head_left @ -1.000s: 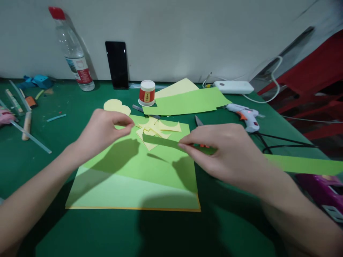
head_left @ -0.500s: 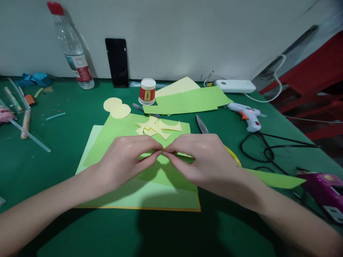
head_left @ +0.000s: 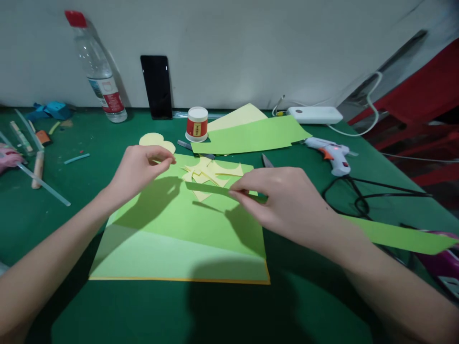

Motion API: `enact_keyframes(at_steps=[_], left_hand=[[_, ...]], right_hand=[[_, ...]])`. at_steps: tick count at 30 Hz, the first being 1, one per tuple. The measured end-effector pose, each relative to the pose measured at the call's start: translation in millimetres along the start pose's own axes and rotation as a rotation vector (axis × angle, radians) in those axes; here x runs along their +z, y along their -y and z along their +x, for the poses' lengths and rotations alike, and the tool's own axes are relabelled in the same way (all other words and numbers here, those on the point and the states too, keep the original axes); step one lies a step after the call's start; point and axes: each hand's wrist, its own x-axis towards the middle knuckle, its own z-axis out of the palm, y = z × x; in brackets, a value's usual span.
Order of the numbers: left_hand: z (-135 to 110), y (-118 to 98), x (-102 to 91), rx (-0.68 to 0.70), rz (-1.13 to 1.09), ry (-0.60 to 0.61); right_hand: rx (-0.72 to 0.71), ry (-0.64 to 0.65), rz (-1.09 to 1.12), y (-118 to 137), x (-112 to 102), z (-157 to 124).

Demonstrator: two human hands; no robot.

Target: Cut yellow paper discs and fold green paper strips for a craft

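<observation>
My right hand (head_left: 283, 203) is closed in a pinch on a long green paper strip (head_left: 210, 189). The strip's free end points left over the yellow paper scraps (head_left: 211, 172), and its other end runs past my wrist to the right. My left hand (head_left: 138, 169) hovers to the left with thumb and fingertips pinched together, apart from the strip; what they hold, if anything, I cannot make out. It is just in front of two yellow paper circles (head_left: 150, 139). Both hands are above a stack of green paper sheets (head_left: 186, 229) on the green table.
A red-labelled glue jar (head_left: 197, 124), more green and yellow sheets (head_left: 251, 134), a scissors blade (head_left: 266, 161) and a glue gun (head_left: 332, 154) with black cable lie behind. A water bottle (head_left: 98, 71) and phone (head_left: 156, 86) stand by the wall. Glue sticks (head_left: 36, 167) lie far left.
Half a second ago both hands pinched together at the strip's end over the sheets. They have since parted: the left hand moved up and left, and the right keeps the strip.
</observation>
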Motion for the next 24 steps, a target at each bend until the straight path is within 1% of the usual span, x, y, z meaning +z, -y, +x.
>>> enact_keyframes(at_steps=[1, 3, 4, 6, 9, 11, 13, 17, 20, 22, 24], left_hand=[[-1, -2, 0.2, 0.009, -0.076, 0.062], [-7, -11, 3.8, 0.061, -0.174, 0.228], [-12, -17, 6.7, 0.102, -0.141, 0.290], [-22, -28, 13.2, 0.194, -0.016, 0.329], [-31, -38, 19.3, 0.244, 0.064, 0.321], [-33, -41, 19.6, 0.253, 0.060, 0.303], [-33, -41, 18.2, 0.262, 0.064, 0.295], [-35, -42, 15.5, 0.307, 0.117, 0.301], [-38, -43, 12.8, 0.365, 0.210, 0.269], [-40, -44, 7.9, 0.376, 0.280, 0.247], [-40, -45, -0.7, 0.351, 0.300, 0.238]], right_hand=[[0.001, 0.002, 0.032, -1, 2, 1], [0.003, 0.013, 0.124, -2, 8, 4], [0.010, 0.012, 0.179, -3, 12, 5], [0.044, -0.014, 0.290, -1, 20, 7], [0.059, -0.082, 0.479, 4, 28, 9], [0.003, -0.121, 0.584, 7, 30, 9], [-0.056, -0.160, 0.630, 10, 30, 9], [-0.076, -0.171, 0.630, 13, 27, 7], [-0.077, -0.171, 0.585, 13, 24, 6], [-0.085, -0.194, 0.536, 11, 23, 7], [-0.081, -0.218, 0.480, 7, 21, 9]])
